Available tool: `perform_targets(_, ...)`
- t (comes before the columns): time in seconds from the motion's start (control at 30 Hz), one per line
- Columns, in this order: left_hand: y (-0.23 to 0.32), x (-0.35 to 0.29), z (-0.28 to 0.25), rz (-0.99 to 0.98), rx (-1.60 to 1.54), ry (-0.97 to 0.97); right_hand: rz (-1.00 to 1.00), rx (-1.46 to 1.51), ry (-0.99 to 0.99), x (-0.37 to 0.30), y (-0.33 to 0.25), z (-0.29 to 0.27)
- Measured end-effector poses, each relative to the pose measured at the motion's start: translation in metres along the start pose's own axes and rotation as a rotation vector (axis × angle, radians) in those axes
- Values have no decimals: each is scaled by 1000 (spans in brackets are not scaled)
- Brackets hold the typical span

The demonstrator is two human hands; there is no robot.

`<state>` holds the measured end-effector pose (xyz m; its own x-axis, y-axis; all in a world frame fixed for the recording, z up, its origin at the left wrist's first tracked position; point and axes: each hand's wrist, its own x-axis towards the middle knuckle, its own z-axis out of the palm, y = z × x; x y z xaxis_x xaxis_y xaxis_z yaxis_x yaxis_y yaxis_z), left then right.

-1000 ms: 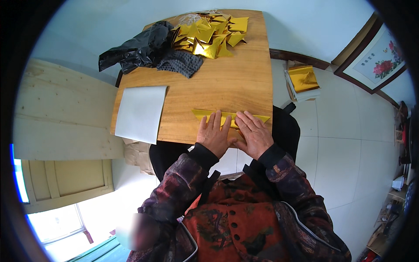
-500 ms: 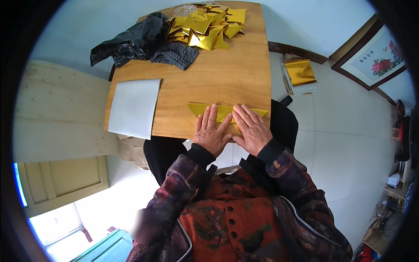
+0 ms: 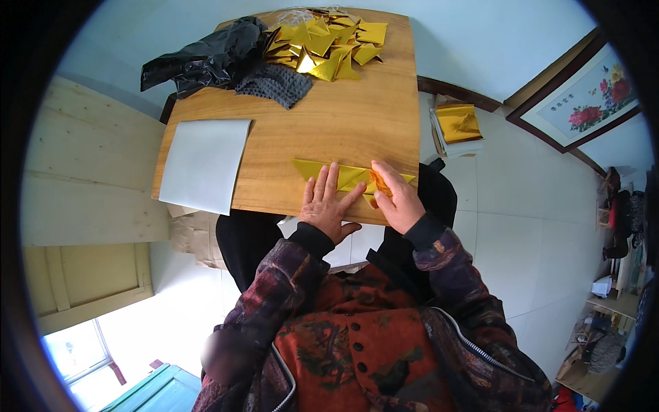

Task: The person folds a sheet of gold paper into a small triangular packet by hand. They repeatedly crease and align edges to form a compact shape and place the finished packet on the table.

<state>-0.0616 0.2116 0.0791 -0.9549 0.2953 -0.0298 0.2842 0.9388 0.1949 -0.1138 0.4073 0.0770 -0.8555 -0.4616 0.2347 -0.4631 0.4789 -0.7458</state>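
A folded strip of gold foil paper (image 3: 310,169) lies along the near edge of the wooden table (image 3: 329,127), its ends pointed. My left hand (image 3: 325,210) rests flat on the strip's middle with fingers spread, pressing it down. Just to the right, my right hand (image 3: 399,200) has its fingers bent and closed on the paper. A crinkled orange part (image 3: 377,181) of the paper shows beside those fingertips, probably its reverse side. The strip's right end sticks out past my right hand. My fingers partly hide the folds.
At the far end lie a heap of folded gold paper pieces (image 3: 322,44), a black plastic bag (image 3: 213,55) and a dark grey knitted cloth (image 3: 276,84). A pale grey sheet (image 3: 206,165) sits at the left edge. Gold paper sheets (image 3: 458,123) are stacked on the floor at right.
My right hand has gone from lying flat on the strip to bent fingers gripping it, and orange paper now shows there. My left hand stays pressed flat. The view has shifted slightly.
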Motion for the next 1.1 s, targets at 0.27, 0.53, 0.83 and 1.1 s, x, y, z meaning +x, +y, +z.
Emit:
perform_targets(0.27, -2, 1, 5, 5, -24, 37, 184, -549, -2, 5, -10, 29)
perform_targets(0.53, -1, -1, 5, -7, -61, 55, 333, -586, -35, -10, -6, 14)
perform_targets(0.83, 0, -1, 10, -26, -73, 52, -104, -460, -160, -3, -13, 9)
perform_targets(1.1, -8, -2, 2, 16, -192, 16, -89, -509, -236, 2, -9, 13)
